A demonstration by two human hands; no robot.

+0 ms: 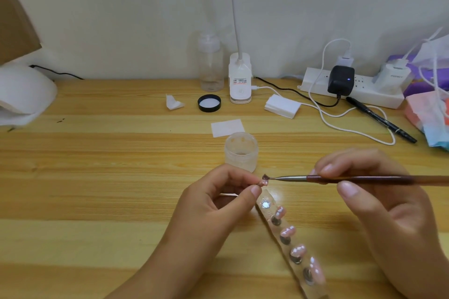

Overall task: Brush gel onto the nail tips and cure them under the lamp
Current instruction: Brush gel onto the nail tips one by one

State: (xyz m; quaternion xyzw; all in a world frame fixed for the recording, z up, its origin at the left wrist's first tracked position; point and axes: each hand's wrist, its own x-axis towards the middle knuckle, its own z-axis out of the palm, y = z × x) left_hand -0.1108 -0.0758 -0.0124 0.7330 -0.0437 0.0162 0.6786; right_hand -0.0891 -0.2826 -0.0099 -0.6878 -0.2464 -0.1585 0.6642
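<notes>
Pale wood bench [97, 153] runs beneath a plain wall. Near its front edge the left hand [213, 204] pinches a small nail tip [263, 182] between thumb and fingertips, a tight grip, while the right hand [388, 201] holds a brush [352, 179] whose bristles touch that tip. Just below, a clear strip [266, 195] carries four pink tips [288, 230] in a row. An open jar [241, 152] stands just behind the hands, and the white curing lamp [24, 94] sits at the left edge.

Dark red-brown brush [364, 179], pink nail tips [288, 231], black lid [209, 103].
</notes>
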